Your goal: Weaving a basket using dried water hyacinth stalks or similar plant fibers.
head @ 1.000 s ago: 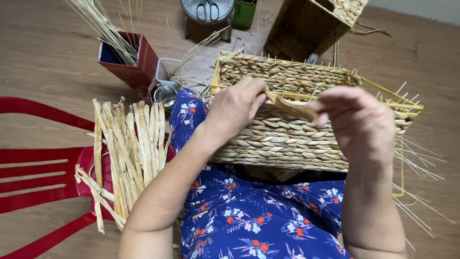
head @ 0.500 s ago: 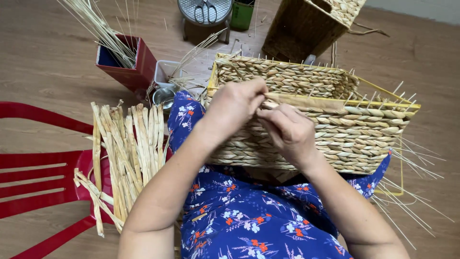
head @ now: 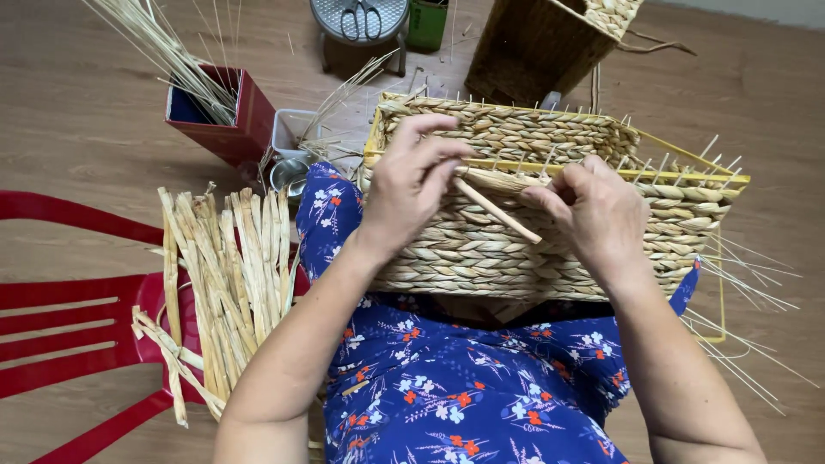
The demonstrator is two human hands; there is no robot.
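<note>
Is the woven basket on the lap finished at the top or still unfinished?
Unfinished: the woven basket has bare stakes sticking up past its yellow frame.

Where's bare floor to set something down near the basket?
Bare floor lies left of the red box, and more right of the woven basket, beyond its loose stalks. Crowded: between box and basket, and the straw bundle on the red chair.

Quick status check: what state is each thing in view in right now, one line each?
Woven basket: on the lap, unfinished, stakes sticking up along the rim.
Fibre strand: loose end, pinched at the rim.
Left hand: fingers pressed on the rim.
Right hand: gripping the strand.
Straw bundle: lying loose on the red chair.
Red box: open, holding reeds.
</note>
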